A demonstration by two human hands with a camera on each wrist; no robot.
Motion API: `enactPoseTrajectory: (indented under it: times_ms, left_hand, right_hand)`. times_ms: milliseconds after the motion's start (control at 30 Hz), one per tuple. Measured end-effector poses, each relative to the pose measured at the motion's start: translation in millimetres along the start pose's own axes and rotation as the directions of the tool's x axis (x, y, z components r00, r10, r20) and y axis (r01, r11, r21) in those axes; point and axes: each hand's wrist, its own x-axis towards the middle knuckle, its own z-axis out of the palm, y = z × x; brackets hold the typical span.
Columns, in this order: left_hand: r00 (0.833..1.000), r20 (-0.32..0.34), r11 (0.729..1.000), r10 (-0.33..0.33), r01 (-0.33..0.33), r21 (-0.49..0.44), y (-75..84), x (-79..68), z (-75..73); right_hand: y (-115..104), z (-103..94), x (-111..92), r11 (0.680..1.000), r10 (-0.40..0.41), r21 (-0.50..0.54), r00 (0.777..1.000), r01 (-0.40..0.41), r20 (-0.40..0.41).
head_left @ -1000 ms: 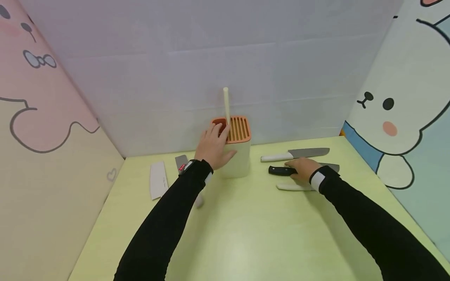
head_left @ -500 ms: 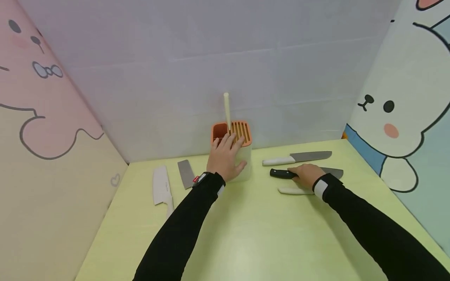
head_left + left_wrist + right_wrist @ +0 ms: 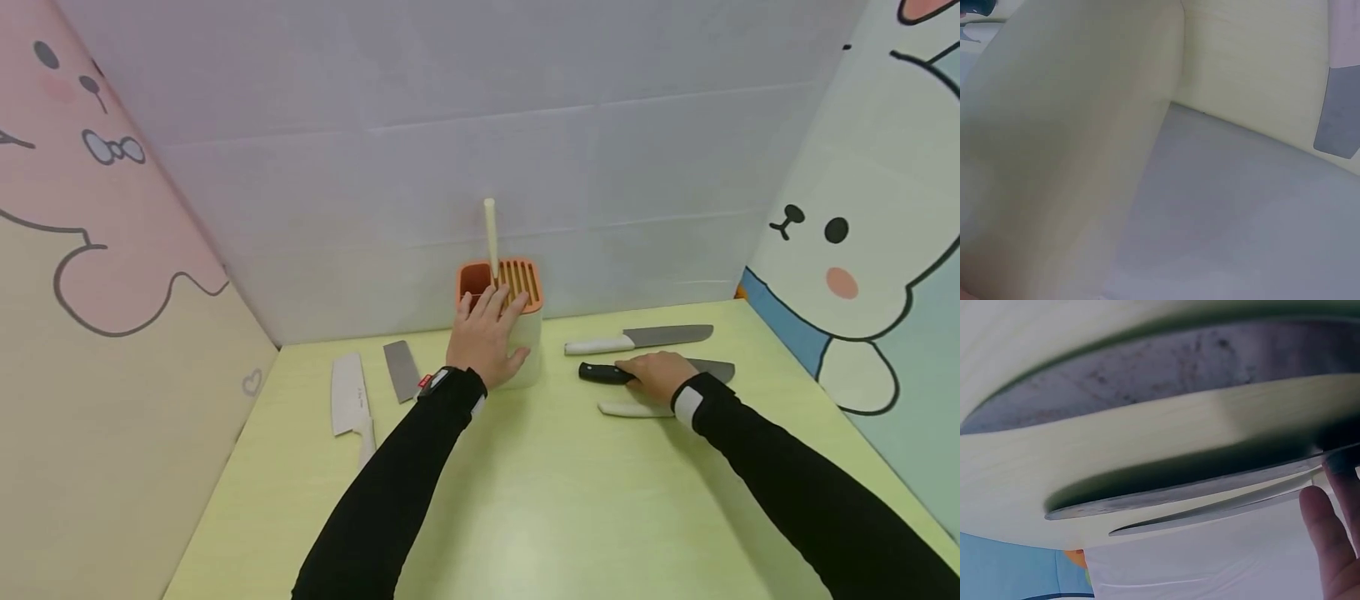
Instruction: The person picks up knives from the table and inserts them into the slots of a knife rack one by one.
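Observation:
My left hand (image 3: 483, 337) rests on the front of a white knife block (image 3: 528, 346), its spread fingers on the orange slotted top. A white handle (image 3: 491, 233) stands upright from the block. The block's pale wall (image 3: 1072, 150) fills much of the left wrist view, where that hand is almost out of sight. With my right hand (image 3: 654, 373) I grip the black-handled knife (image 3: 603, 373) near its blade. In the right wrist view its blade (image 3: 1191, 495) casts a shadow below, between two other blades. A white-handled knife (image 3: 600, 344) lies behind it, another white handle (image 3: 633, 409) in front.
Left of the block lie a white cleaver (image 3: 348, 396) and a smaller grey blade (image 3: 402, 371), partly hidden by my left arm. A pale wall (image 3: 337, 208) stands behind the yellow-green table (image 3: 525, 500). Printed panels close both sides.
My left hand has moved from the block's open compartment to its front edge, fingers now on the slats. My right hand has stayed at the black-handled knife. The view has shifted slightly.

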Motion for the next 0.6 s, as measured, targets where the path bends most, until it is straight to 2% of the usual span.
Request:
enactPoseTrajectory:
  times_ms: [333, 433, 600]
  left_hand:
    - [1.000, 0.004, 1.000, 0.007, -0.008, 0.019, 2.0, 2.8, 0.0]
    - [1.000, -0.004, 1.000, 0.005, -0.005, 0.015, 1.9, 2.6, 0.4]
    - [0.999, -0.028, 0.999, -0.027, 0.027, 0.017, 1.3, -0.9, 2.6]
  right_hand:
    - [-3.6, -11.8, -2.1, 0.998, -0.051, -0.036, 0.998, 0.049, -0.041]
    - [-5.5, -25.0, -1.9, 0.996, -0.078, -0.055, 0.995, 0.075, -0.062]
    - [-8.8, -57.9, 1.5, 0.990, -0.122, -0.091, 0.986, 0.111, -0.114]
